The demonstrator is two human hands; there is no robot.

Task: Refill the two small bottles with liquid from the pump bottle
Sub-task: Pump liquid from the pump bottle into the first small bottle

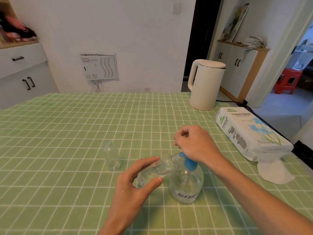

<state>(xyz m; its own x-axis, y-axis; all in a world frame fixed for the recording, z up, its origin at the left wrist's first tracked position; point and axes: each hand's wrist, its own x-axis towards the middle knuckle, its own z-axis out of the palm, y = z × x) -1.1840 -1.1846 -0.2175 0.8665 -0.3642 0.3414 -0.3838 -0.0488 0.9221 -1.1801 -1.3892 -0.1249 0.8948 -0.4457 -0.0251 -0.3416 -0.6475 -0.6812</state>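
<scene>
Fingers and thumb of your left hand (133, 187) pinch one small bottle (165, 167), held off the desk (67, 133) and tilted. Its long axis runs from your palm up and to the right, and its open neck meets the blue spout just under your right hand (194, 143). That hand sits curled over the pump head (189, 162) of the pump bottle (186, 185), which stands upright just right of your left hand. By my judgement the press turns on that neck-to-spout line: hold the mouth beneath the spout. Farther left, the second small bottle (111, 156) stands upright, uncapped, apart from both hands, nearer your left. Beyond are a kettle (205, 83) and a tissue pack (250, 131).
</scene>
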